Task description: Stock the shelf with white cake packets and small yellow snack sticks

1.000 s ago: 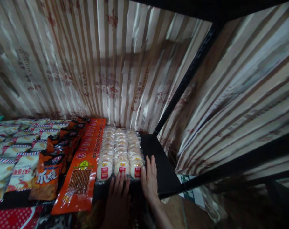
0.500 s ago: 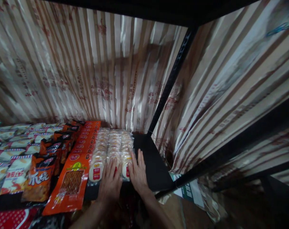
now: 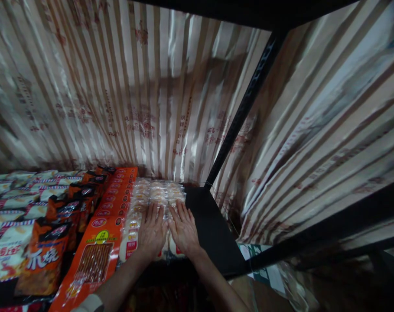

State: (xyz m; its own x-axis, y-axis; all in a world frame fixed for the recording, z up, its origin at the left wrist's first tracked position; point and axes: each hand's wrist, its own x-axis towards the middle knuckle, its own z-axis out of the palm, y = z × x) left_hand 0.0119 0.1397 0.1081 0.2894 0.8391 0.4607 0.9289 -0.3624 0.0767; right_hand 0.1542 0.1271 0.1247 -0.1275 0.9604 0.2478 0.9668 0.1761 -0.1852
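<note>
Rows of clear-wrapped round white crackers (image 3: 157,190) lie on the black shelf (image 3: 213,234), with red labels showing at the near end. My left hand (image 3: 153,229) rests flat over the middle row, fingers stretched out toward the back. Beside it, my right hand (image 3: 183,227) lies flat on the right-hand row, fingers also stretched out. The thumbs nearly meet. Parts of the cracker packs are hidden under both palms. Just left of the packs is a row of overlapping orange snack packs (image 3: 101,223), the front one with a window showing brown sticks.
Farther left stand orange-and-black snack bags (image 3: 42,258) and white snack bags (image 3: 13,242) in rows. A black shelf post (image 3: 245,108) rises at the back right corner. Striped, wrinkled sheeting (image 3: 151,86) hangs behind, and a black rail (image 3: 314,229) runs along the right.
Both hands have slid farther back over the cracker packs and come closer together. The view has shifted slightly, so the post appears farther right.
</note>
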